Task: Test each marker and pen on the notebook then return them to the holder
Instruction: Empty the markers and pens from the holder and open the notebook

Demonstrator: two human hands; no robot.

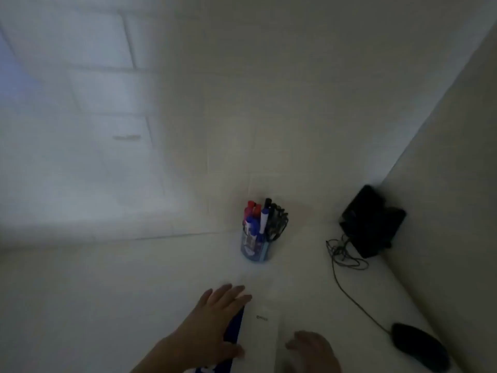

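Observation:
A blue holder [254, 247] stands near the back of the white table, filled with several red, blue and black markers and pens [262, 215]. Close to me lies a white notebook [262, 327] with a dark blue spine along its left edge. My left hand [212, 321] rests flat on that left edge, fingers spread, thumb on the cover. My right hand [313, 349] is at the notebook's lower right corner with fingers curled; the blur hides whether it grips the cover. Neither hand holds a pen.
A black box-like device [372, 220] sits in the back right corner against the wall. A thin cable [347, 275] runs from it to a black mouse [419, 345] at the right front. White walls close in behind and on the right.

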